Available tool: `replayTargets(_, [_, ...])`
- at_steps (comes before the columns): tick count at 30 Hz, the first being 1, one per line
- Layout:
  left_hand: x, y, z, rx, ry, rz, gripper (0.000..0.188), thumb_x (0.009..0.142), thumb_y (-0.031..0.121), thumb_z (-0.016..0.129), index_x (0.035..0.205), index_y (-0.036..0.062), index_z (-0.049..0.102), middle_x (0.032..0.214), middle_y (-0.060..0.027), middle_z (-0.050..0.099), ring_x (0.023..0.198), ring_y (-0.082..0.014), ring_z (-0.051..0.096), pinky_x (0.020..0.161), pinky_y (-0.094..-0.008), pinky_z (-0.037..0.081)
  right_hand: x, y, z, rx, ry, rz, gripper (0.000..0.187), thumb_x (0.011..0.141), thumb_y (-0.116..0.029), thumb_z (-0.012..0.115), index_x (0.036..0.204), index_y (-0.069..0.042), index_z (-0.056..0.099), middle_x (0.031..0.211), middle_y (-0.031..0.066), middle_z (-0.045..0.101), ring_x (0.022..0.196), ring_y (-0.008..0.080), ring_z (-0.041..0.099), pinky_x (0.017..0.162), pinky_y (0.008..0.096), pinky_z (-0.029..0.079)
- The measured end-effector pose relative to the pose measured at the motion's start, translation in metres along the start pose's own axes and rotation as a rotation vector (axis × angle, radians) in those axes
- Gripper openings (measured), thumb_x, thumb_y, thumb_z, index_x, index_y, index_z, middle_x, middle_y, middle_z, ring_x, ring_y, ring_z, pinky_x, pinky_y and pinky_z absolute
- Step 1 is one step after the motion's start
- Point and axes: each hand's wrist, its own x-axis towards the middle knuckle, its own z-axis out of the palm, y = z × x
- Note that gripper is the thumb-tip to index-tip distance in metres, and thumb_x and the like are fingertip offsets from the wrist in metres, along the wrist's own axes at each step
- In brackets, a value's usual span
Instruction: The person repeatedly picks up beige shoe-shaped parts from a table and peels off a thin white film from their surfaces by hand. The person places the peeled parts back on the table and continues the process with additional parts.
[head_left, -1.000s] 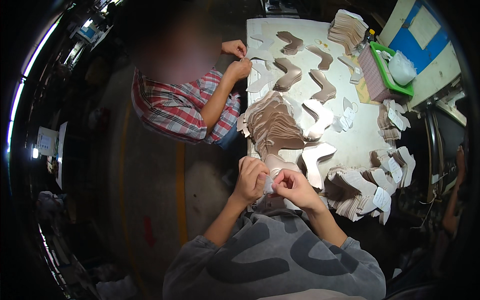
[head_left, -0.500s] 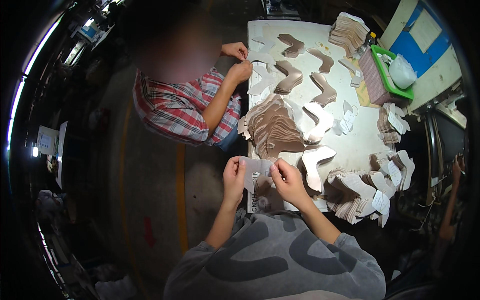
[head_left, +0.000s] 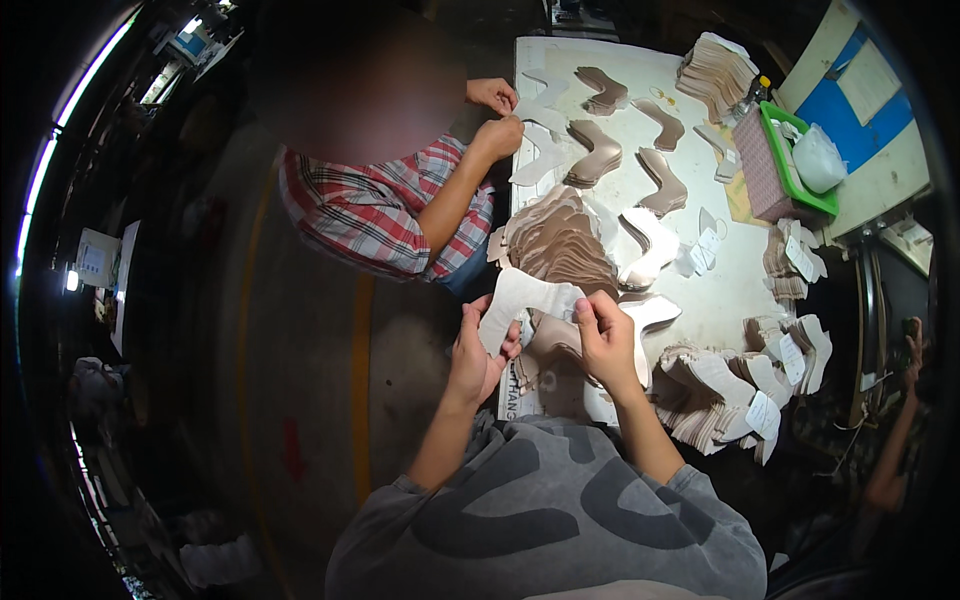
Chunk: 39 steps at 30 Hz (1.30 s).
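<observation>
A white, curved flat piece [head_left: 520,295], like a cut shoe part, is stretched between my hands over the table's near left corner. My left hand [head_left: 475,362] holds its lower left end, thumb on top and fingers curled behind. My right hand [head_left: 606,338] pinches its right end between thumb and fingers. Below the piece lies a stack of beige curved pieces [head_left: 550,343], partly hidden. Just beyond it rises a large fanned pile of brown pieces [head_left: 562,240]. Close to my right hand are pale curved stacks, one glossy white [head_left: 648,250] and another [head_left: 655,312] partly covered by the hand.
A co-worker in a plaid shirt [head_left: 370,215] stands left of the table [head_left: 735,250], both hands at its far left edge. Tagged stacks [head_left: 710,380] line the near right. At the right stand a green basket [head_left: 800,165] and a pink box [head_left: 765,180].
The piece has been raised and spread so its whole curved shape shows. My right hand has moved right and up, my left slightly down. The view has shifted a little.
</observation>
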Motion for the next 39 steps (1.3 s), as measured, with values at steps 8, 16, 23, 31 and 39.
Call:
replayTargets(8, [-0.018,-0.023,0.022,0.746,-0.053,0.210,0.020,0.110,0.020,0.054,0.102,0.0012,0.055,0.082,-0.0054,0.054,0.075,-0.0134,0.050,0.068,-0.0333,0.045,-0.020,-0.010,0.013,-0.210,-0.166,-0.335,0.016,0.097,-0.004,0.065,0.084,0.001,0.057,0.075,0.0136,0.052,0.062,0.0306,0.051,0.058,0.0376,0.041])
replayTargets(16, [-0.022,0.000,0.012,0.769,-0.327,0.114,0.023,0.111,0.024,0.054,0.102,0.0025,0.053,0.079,-0.0002,0.053,0.070,-0.0053,0.047,0.061,-0.0240,0.040,-0.020,-0.015,-0.008,-0.132,-0.509,-0.070,0.028,0.106,-0.027,0.056,0.095,-0.002,0.057,0.085,0.0176,0.059,0.081,0.0378,0.061,0.073,0.0423,0.048])
replayTargets(23, [-0.023,0.007,0.006,0.804,-0.484,0.096,0.028,0.114,0.027,0.043,0.100,0.0035,0.050,0.080,-0.0015,0.050,0.072,-0.0091,0.046,0.066,-0.0285,0.042,-0.020,-0.016,-0.010,-0.115,-0.588,-0.038,0.030,0.106,-0.030,0.057,0.095,-0.001,0.057,0.083,0.0177,0.059,0.077,0.0365,0.060,0.072,0.0425,0.047])
replayTargets(31, [-0.023,-0.002,0.002,0.788,-0.537,0.083,0.026,0.115,0.027,0.040,0.101,0.0057,0.047,0.086,-0.0016,0.044,0.080,-0.0099,0.042,0.073,-0.0285,0.041,-0.023,-0.014,-0.015,-0.105,-0.660,0.013,0.029,0.108,-0.025,0.054,0.093,-0.001,0.051,0.082,0.0138,0.053,0.075,0.0278,0.052,0.072,0.0376,0.045])
replayTargets(39, [-0.028,-0.002,0.001,0.820,-0.552,0.032,0.025,0.115,0.027,0.040,0.102,0.0062,0.046,0.090,-0.0019,0.042,0.084,-0.0105,0.040,0.077,-0.0283,0.040,-0.032,-0.013,-0.017,-0.171,-0.674,0.013,0.026,0.107,-0.026,0.051,0.100,-0.001,0.052,0.088,0.0206,0.059,0.084,0.0400,0.059,0.077,0.0468,0.047])
